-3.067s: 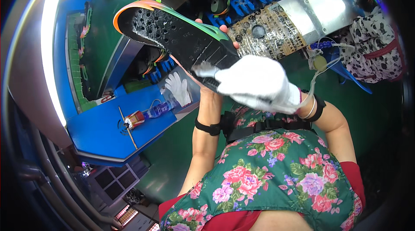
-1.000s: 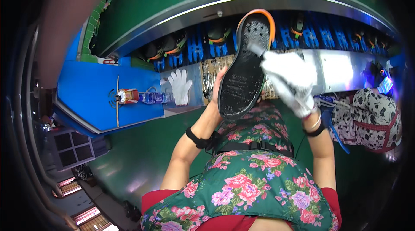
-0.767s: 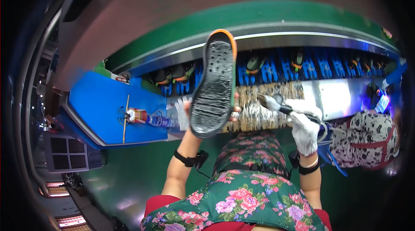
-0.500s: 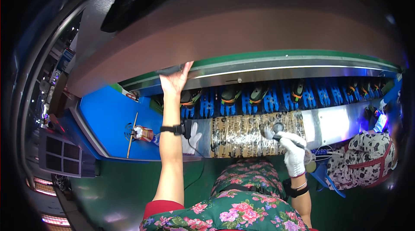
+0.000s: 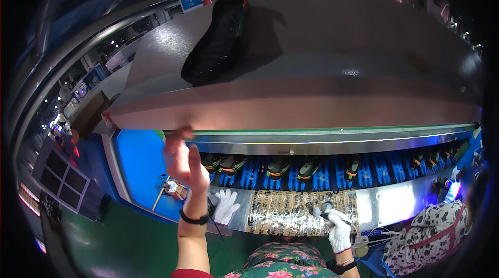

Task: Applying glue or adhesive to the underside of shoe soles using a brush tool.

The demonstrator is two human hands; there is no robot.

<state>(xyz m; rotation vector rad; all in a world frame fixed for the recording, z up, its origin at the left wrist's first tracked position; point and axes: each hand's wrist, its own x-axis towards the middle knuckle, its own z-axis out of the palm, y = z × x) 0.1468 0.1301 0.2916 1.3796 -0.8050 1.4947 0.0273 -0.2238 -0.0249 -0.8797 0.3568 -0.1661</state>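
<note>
My bare left hand (image 5: 188, 162) is raised in front of the machine's hood, blurred by motion. Its thumb and fingers stand apart with nothing seen between them. In a white knitted glove, my right hand (image 5: 340, 232) is closed round a small dark-handled tool (image 5: 326, 216) over the taped ledge (image 5: 286, 215). A round grey piece (image 5: 327, 206) shows beside that tool; whether it is part of it I cannot tell. Beyond the ledge, several dark shoes (image 5: 278, 167) with orange trim sit among blue holders (image 5: 250, 171). An empty white glove (image 5: 226, 206) lies left of the tape.
A long black shoe sole (image 5: 215, 44) with an orange end rests on the broad hood (image 5: 332, 60). At the left are a blue panel (image 5: 136, 166), a thin stick (image 5: 159, 195) and a small wrapped object (image 5: 176, 190). Another person in a patterned garment (image 5: 434, 231) is close on my right.
My view has tilted up, showing more of the hood's top. My left hand has come away from a dark thing at the hood's lower edge. The right hand stays over the ledge.
</note>
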